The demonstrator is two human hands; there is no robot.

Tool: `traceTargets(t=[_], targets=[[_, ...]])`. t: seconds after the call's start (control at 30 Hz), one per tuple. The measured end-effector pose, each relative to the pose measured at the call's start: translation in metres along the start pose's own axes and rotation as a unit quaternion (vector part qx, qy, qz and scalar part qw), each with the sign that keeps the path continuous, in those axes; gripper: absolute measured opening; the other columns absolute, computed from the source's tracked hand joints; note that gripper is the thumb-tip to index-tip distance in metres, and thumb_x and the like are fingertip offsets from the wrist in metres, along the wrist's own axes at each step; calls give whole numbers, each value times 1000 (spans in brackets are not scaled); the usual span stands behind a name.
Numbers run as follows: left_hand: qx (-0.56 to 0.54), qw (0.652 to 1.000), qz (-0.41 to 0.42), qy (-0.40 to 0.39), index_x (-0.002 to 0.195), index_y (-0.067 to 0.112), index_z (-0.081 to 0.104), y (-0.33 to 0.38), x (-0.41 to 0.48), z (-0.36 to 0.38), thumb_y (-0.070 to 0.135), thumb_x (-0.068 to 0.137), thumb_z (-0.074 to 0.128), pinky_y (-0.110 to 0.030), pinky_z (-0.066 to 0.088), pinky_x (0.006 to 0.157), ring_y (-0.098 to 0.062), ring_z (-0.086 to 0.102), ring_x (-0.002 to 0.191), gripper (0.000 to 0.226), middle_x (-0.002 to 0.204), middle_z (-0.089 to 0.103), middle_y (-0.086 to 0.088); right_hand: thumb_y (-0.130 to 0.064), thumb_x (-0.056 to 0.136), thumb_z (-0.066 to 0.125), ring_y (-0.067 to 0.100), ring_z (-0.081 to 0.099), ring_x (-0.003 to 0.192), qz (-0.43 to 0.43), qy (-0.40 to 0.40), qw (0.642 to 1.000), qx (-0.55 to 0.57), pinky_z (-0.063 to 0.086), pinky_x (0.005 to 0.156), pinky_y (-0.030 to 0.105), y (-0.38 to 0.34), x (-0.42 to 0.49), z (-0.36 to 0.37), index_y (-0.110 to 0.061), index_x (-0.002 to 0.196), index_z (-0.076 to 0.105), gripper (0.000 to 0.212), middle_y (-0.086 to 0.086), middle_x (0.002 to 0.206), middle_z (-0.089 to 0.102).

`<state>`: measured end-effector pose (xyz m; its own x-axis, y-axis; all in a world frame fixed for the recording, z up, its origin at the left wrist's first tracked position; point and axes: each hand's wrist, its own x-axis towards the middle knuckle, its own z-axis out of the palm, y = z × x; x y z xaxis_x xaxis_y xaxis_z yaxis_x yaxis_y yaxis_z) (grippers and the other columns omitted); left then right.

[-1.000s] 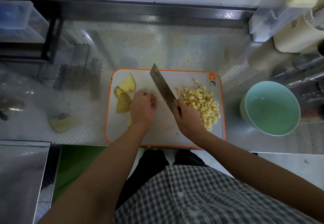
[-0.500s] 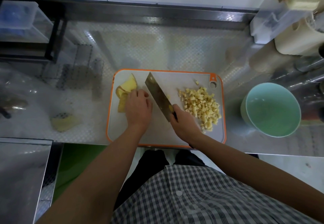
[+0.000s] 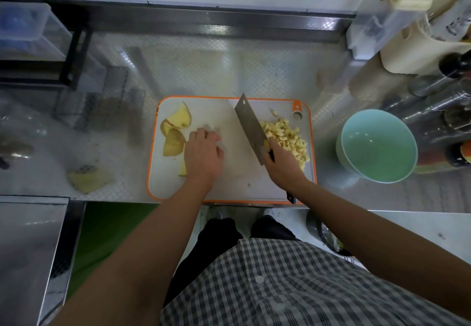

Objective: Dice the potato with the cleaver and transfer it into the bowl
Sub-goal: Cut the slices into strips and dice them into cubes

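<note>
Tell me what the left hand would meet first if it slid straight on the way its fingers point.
Likely just bare cutting board, then its far orange rim. The left hand points away from the body, on a line that passes between the potato slices and the cleaver.

Cutting board [image 3: 237, 183] on counter [image 3: 229, 70], centre, at near edge. On board: potato slices [image 3: 175, 131] far-left, diced potato [image 3: 288, 138] right, cleaver [image 3: 249, 126] between them, tip far, handle near-right in right grip [image 3: 283, 170]. Left grip [image 3: 204, 154] just right of slices. Bowl [image 3: 342, 152] on counter right of board. Potato scrap [image 3: 88, 179] on counter, left of board
</note>
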<state>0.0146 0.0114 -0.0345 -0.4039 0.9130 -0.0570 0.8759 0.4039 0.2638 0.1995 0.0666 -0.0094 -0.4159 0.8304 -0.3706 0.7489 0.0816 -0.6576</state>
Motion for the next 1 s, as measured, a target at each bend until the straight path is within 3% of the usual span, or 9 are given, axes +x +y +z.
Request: traceTargets(t=[0.1, 0.2, 0.33, 0.43, 0.73, 1.0], targets=[[-11, 1000, 9, -17, 106, 12, 65, 5, 0, 0, 16, 81, 56, -41, 43, 76, -32, 47, 97, 27, 106, 54, -14, -13, 98, 42, 15, 36, 50, -5, 2, 1000, -14, 25, 45, 25, 2, -5, -2, -22, 76, 35, 25, 4, 60, 40], [10, 998, 58, -38, 115, 13, 61, 9, 3, 2, 17, 81, 54, -41, 42, 78, -33, 45, 102, 35, 113, 52, -15, -13, 97, 42, 16, 36, 49, -1, -1, 1000, -17, 24, 46, 25, 4, -7, -2, -13, 82, 38, 16, 4, 59, 41], [54, 990, 100, -85, 140, 22, 38, 22, 12, 6, 24, 85, 52, -40, 36, 91, -31, 36, 120, 56, 136, 39, -11, -14, 97, 43, 18, 36, 48, 1, 4, 1000, -18, 24, 46, 28, 7, -7, -3, -8, 85, 40, 14, 6, 59, 41], [85, 986, 103, -104, 145, 26, 27, 30, 19, 13, 29, 88, 48, -40, 31, 99, -31, 29, 127, 61, 144, 30, -9, -19, 99, 43, 22, 41, 49, 5, 27, 1000, 1, 26, 47, 31, 7, -9, -6, -12, 88, 42, 14, 6, 58, 45], [74, 985, 132, -77, 132, 15, 47, 30, 20, 12, 24, 85, 52, -42, 36, 91, -33, 37, 122, 48, 132, 44, -13, -18, 99, 44, 18, 44, 47, -6, 49, 999, -9, 24, 42, 26, -2, -2, 1, -12, 92, 45, 9, 4, 58, 48], [75, 986, 133, -66, 130, 17, 52, 29, 13, 13, 21, 80, 58, -42, 40, 87, -33, 43, 116, 50, 124, 50, -14, -15, 98, 41, 28, 50, 53, -4, 47, 995, -83, 37, 46, 37, 3, 12, 13, -7, 101, 45, 9, 12, 64, 54]])
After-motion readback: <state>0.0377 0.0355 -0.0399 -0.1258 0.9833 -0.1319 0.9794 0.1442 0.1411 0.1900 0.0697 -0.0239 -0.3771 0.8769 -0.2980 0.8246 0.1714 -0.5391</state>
